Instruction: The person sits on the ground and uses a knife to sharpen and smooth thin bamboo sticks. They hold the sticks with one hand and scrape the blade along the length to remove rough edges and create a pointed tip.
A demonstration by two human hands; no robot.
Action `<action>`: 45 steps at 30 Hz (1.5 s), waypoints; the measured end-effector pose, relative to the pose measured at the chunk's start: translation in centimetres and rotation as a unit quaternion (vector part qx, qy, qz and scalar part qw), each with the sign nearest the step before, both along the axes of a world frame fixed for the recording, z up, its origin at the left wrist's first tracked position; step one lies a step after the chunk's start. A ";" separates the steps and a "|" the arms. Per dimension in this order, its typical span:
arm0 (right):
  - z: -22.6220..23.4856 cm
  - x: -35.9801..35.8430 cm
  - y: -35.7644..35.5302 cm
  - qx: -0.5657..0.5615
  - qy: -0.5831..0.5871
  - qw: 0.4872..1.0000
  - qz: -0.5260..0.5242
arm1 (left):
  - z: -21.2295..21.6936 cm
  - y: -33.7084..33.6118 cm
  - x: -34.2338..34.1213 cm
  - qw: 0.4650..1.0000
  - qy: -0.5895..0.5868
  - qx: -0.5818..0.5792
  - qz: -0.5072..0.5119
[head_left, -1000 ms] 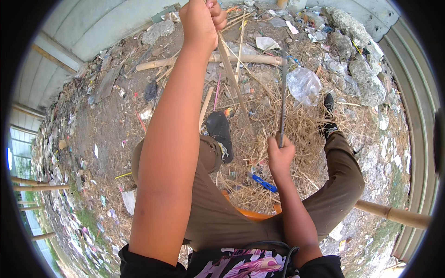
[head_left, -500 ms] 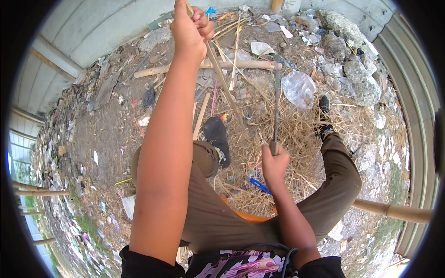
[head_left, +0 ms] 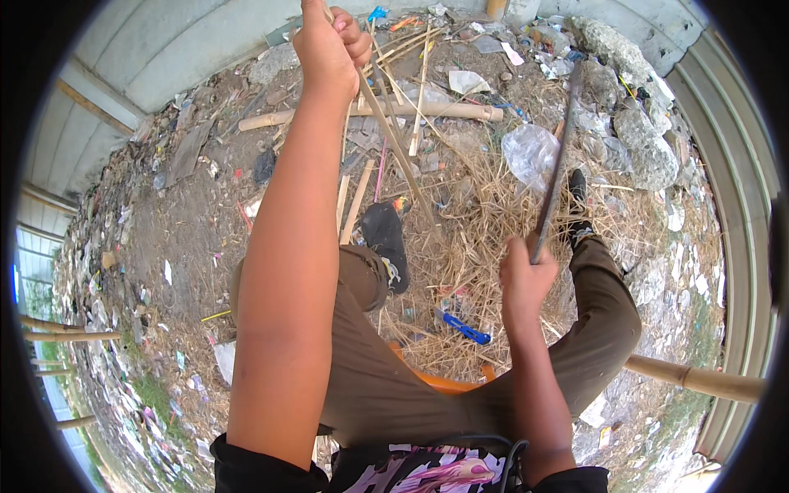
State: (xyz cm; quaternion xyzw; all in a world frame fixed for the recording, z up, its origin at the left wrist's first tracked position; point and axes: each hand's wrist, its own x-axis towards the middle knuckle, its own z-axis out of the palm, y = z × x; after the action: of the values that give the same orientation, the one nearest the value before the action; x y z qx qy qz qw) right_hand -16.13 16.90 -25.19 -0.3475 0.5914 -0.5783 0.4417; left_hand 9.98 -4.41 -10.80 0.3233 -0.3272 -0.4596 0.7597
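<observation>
The strip, slanting down toward the straw, looks light, stiff yet springy and likely sharp-edged, best held near its top, where the left hand is closed round it, well apart from the blade that the right hand grips in a fist.
</observation>
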 end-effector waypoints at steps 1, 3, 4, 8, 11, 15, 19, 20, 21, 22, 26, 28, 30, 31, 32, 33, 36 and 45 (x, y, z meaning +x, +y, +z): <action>0.5 0.3 0.3 -0.046 -0.011 0.999 0.002 | 0.0 0.2 -0.1 1.000 0.011 0.006 -0.005; 1.3 1.8 0.6 -0.146 -0.038 0.988 0.009 | -0.1 0.0 -0.1 1.000 0.015 0.004 -0.006; -2.0 2.0 1.7 -0.123 0.012 0.992 0.012 | -0.1 -0.1 -0.3 1.000 0.018 0.001 -0.006; -20.0 1.6 9.0 0.321 0.213 0.918 0.100 | -0.1 -1.3 -3.6 0.998 -0.051 -0.008 0.037; -14.6 2.7 6.7 0.308 0.245 0.910 0.134 | 0.7 0.7 -2.9 0.994 -0.098 -0.014 0.045; -0.9 1.1 1.6 0.041 0.199 0.977 0.062 | 0.4 0.2 -3.3 0.988 -0.082 -0.009 0.132; 2.9 2.2 0.4 -0.130 -0.021 0.991 0.000 | -0.8 0.0 -1.5 0.983 -0.094 -0.024 0.158; 0.8 3.0 1.2 -0.141 -0.055 0.988 -0.027 | -0.7 -0.2 -2.1 0.983 -0.089 -0.019 0.160; -1.5 3.8 2.0 -0.152 -0.090 0.983 -0.053 | -0.4 -0.3 -2.8 0.983 -0.086 -0.015 0.165; -9.0 3.2 4.3 -0.045 -0.052 0.997 -0.037 | 0.1 -0.6 -4.1 0.984 -0.079 -0.015 0.161; -15.1 5.4 8.8 0.465 0.051 0.877 0.111 | -0.7 -1.0 -2.8 0.978 -0.081 -0.016 0.191; -13.9 4.4 6.8 0.449 -0.082 0.886 0.085 | -0.4 -0.4 -3.3 0.969 -0.090 -0.027 0.228; -12.2 3.1 5.3 0.416 -0.120 0.898 0.079 | -1.0 -0.8 -2.3 0.972 -0.084 -0.048 0.213; -11.7 2.5 4.8 0.393 -0.096 0.911 0.081 | -1.3 -1.1 -1.7 0.974 -0.082 -0.059 0.205; -11.4 2.1 4.9 0.375 -0.075 0.921 0.079 | -1.2 -1.0 -1.7 0.983 -0.057 -0.068 0.162; -10.6 1.9 4.5 0.371 -0.057 0.924 0.076 | -1.0 -0.9 -1.5 0.989 -0.032 -0.076 0.120; -11.8 1.6 3.9 0.355 -0.106 0.928 0.041 | -0.6 -1.1 -1.7 0.988 -0.078 -0.097 0.097; -12.9 2.5 4.4 0.387 0.008 0.921 0.040 | -1.1 -2.0 -3.4 0.895 -0.290 -0.109 0.323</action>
State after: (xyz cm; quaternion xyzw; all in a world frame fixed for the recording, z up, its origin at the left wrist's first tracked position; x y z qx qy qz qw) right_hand -13.58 21.34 -38.04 -0.1775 0.7579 -0.2836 0.5600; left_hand 6.60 -6.43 -11.91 0.4454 -0.4583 -0.0368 0.7683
